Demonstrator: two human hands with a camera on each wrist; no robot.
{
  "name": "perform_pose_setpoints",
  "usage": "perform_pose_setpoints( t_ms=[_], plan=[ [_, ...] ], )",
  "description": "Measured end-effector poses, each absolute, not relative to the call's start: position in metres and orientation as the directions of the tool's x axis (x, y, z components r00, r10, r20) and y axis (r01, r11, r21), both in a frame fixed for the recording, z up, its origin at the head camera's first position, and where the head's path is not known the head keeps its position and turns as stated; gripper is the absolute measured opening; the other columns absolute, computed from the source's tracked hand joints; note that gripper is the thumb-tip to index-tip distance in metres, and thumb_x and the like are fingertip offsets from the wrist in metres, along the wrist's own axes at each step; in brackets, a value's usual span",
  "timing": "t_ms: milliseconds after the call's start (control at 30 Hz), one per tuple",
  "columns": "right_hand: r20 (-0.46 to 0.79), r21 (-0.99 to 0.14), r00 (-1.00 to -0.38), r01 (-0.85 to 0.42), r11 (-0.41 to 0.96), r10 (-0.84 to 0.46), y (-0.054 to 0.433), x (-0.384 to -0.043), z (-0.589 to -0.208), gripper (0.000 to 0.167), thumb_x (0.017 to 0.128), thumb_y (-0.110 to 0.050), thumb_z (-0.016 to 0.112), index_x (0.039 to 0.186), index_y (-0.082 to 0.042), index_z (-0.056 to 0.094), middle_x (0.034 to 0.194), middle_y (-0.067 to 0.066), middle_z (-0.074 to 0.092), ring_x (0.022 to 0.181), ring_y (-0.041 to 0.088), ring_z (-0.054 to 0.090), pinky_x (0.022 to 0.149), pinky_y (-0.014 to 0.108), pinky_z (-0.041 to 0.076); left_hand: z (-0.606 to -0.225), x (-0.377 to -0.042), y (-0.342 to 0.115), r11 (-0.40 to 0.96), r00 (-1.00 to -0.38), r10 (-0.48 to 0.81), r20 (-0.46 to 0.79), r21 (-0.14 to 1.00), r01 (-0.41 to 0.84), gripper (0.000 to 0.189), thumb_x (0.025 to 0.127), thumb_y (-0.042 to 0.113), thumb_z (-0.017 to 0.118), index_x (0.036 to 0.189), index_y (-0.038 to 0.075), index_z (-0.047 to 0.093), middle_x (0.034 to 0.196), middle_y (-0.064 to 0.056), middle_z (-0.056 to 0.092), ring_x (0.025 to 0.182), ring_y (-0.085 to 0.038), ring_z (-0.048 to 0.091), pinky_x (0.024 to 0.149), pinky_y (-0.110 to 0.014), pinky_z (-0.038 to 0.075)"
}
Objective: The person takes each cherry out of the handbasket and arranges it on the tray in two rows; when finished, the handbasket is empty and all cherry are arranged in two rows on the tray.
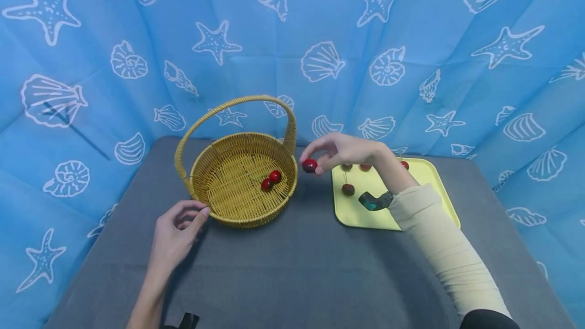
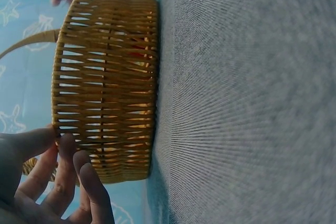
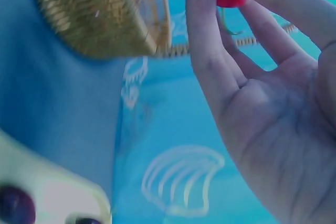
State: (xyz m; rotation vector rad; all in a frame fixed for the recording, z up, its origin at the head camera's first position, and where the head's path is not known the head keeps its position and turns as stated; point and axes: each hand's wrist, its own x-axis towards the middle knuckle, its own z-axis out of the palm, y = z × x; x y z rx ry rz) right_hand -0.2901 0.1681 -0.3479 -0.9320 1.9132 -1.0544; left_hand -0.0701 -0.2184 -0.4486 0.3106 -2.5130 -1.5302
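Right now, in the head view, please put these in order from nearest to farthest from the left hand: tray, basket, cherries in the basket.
1. Basket: the left hand pinches its rim at the near left.
2. Cherries: inside, toward the basket's right side; ranked as a pair.
3. Tray: farthest, right of the basket.

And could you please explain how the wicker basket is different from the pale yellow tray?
The wicker basket is round, while the pale yellow tray is rectangular with rounded corners. The wicker basket has deep woven walls and a tall arched handle; the pale yellow tray is shallow and shows no handle. The left hand pinches the wicker basket's rim, but holds no part of the pale yellow tray. Both hold cherries.
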Motion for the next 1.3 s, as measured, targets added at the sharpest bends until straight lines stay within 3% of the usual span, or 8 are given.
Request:
perform_pose_setpoints(
  t_ms=[67, 133, 233, 367, 433, 700, 1000, 1300],
  plan=[
    [-0.284, -0.876, -0.503, -0.211, 0.434, -0.817, 0.184, -0.288, -0.348, 0.045, 0.098, -0.011, 0.079, 0.141, -0.008, 0.066, 0.116, 0.004, 0.077, 0.077, 0.007, 0.066, 0.067, 0.024, 0.052, -0.449, -0.07, -0.218, 0.446, -0.961, -0.273, 0.05, 0.891, -0.08, 0.027, 0.105, 0.034, 0.074, 0.12, 0.012, 0.074, 0.101, -0.02, 0.08, 0.062, -0.022, 0.071, 0.056, -0.029, 0.057],
    [-0.308, -0.863, -0.54, -0.187, 0.469, -0.783, 0.2, -0.286, -0.349, 0.047, 0.097, -0.015, 0.08, 0.142, -0.011, 0.066, 0.111, 0.005, 0.078, 0.073, 0.005, 0.061, 0.056, 0.022, 0.041, -0.449, -0.07, -0.218, 0.45, -0.96, -0.275, 0.049, 0.889, -0.084, 0.026, 0.105, 0.035, 0.075, 0.12, 0.013, 0.074, 0.101, -0.019, 0.08, 0.062, -0.022, 0.071, 0.057, -0.028, 0.058],
    [-0.313, -0.849, -0.581, -0.184, 0.496, -0.751, 0.222, -0.283, -0.353, 0.047, 0.097, -0.015, 0.081, 0.142, -0.011, 0.066, 0.116, 0.007, 0.077, 0.078, 0.009, 0.065, 0.058, 0.023, 0.044, -0.448, -0.069, -0.218, 0.458, -0.959, -0.279, 0.043, 0.884, -0.094, 0.026, 0.105, 0.035, 0.074, 0.12, 0.014, 0.074, 0.102, -0.018, 0.08, 0.063, -0.021, 0.071, 0.057, -0.028, 0.057],
    [-0.288, -0.842, -0.631, -0.192, 0.505, -0.72, 0.247, -0.278, -0.361, 0.044, 0.098, -0.012, 0.08, 0.14, -0.007, 0.067, 0.129, 0.013, 0.072, 0.103, 0.019, 0.076, 0.089, 0.035, 0.061, -0.447, -0.069, -0.219, 0.458, -0.959, -0.281, 0.036, 0.883, -0.101, 0.026, 0.105, 0.035, 0.074, 0.12, 0.015, 0.073, 0.103, -0.018, 0.08, 0.063, -0.021, 0.071, 0.058, -0.028, 0.057],
    [-0.283, -0.834, -0.66, -0.188, 0.518, -0.696, 0.257, -0.274, -0.366, 0.043, 0.099, -0.013, 0.079, 0.139, -0.006, 0.067, 0.131, 0.016, 0.07, 0.102, 0.022, 0.077, 0.094, 0.04, 0.063, -0.447, -0.069, -0.219, 0.456, -0.96, -0.278, 0.036, 0.884, -0.1, 0.026, 0.105, 0.036, 0.074, 0.121, 0.014, 0.073, 0.103, -0.018, 0.08, 0.064, -0.02, 0.071, 0.058, -0.028, 0.057],
    [-0.254, -0.804, -0.721, -0.213, 0.555, -0.644, 0.285, -0.262, -0.392, 0.04, 0.101, -0.008, 0.076, 0.137, 0.003, 0.065, 0.125, 0.02, 0.069, 0.093, 0.033, 0.078, 0.085, 0.042, 0.064, -0.446, -0.069, -0.219, 0.453, -0.959, -0.282, 0.025, 0.885, -0.11, 0.027, 0.105, 0.036, 0.074, 0.121, 0.014, 0.073, 0.104, -0.019, 0.08, 0.065, -0.02, 0.071, 0.058, -0.028, 0.058],
    [-0.184, -0.798, -0.782, -0.234, 0.555, -0.595, 0.304, -0.246, -0.425, 0.04, 0.098, -0.002, 0.078, 0.136, 0.004, 0.067, 0.138, 0.027, 0.068, 0.101, 0.02, 0.077, 0.082, 0.028, 0.062, -0.446, -0.07, -0.22, 0.452, -0.961, -0.278, -0.002, 0.882, -0.132, 0.029, 0.105, 0.039, 0.074, 0.122, 0.015, 0.073, 0.106, -0.018, 0.08, 0.068, -0.02, 0.072, 0.059, -0.028, 0.058],
    [-0.113, -0.743, -0.83, -0.294, 0.601, -0.545, 0.305, -0.238, -0.44, 0.037, 0.097, -0.003, 0.079, 0.132, 0.005, 0.07, 0.129, 0.025, 0.076, 0.113, 0.036, 0.076, 0.089, 0.023, 0.06, -0.445, -0.071, -0.22, 0.447, -0.962, -0.274, -0.01, 0.884, -0.137, 0.03, 0.105, 0.039, 0.073, 0.123, 0.015, 0.073, 0.107, -0.019, 0.08, 0.068, -0.021, 0.072, 0.059, -0.029, 0.059]
  ],
)
